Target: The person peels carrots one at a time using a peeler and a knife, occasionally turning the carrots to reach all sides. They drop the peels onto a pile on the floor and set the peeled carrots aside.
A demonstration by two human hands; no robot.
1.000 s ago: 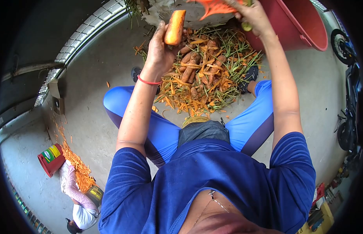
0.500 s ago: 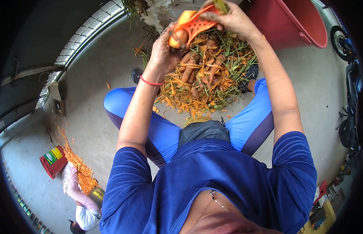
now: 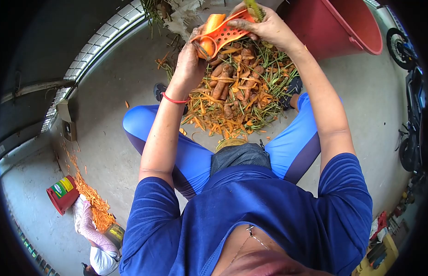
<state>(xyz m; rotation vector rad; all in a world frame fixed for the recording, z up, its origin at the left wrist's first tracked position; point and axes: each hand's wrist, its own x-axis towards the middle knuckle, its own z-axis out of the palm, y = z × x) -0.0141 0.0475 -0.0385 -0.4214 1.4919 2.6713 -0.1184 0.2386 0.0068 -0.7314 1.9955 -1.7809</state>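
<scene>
Near the top centre, my left hand (image 3: 192,56) is closed round an orange carrot (image 3: 215,22) with its skin partly off. An orange perforated peeler (image 3: 228,34) lies against the carrot, its looped end around the near part. The peeler's other end is in my right hand (image 3: 268,28), whose fingers are wrapped over it; a yellow-green piece (image 3: 254,10) shows at those fingers. Below both hands, a heap of unpeeled carrots (image 3: 221,83), orange peelings (image 3: 232,124) and green stems (image 3: 283,76) lies on the floor between my feet.
A large red tub (image 3: 333,27) leans at the upper right. Whitish sacking (image 3: 191,16) is at the top. At the lower left, another person (image 3: 92,230) is beside a red bucket (image 3: 63,195) and an orange pile (image 3: 92,198). A motorcycle (image 3: 412,106) stands far right.
My right hand has come down and left, bringing the peeler from above onto the carrot. My left hand still holds the carrot, now slightly lower. The co-worker and red bucket have shifted slightly.
</scene>
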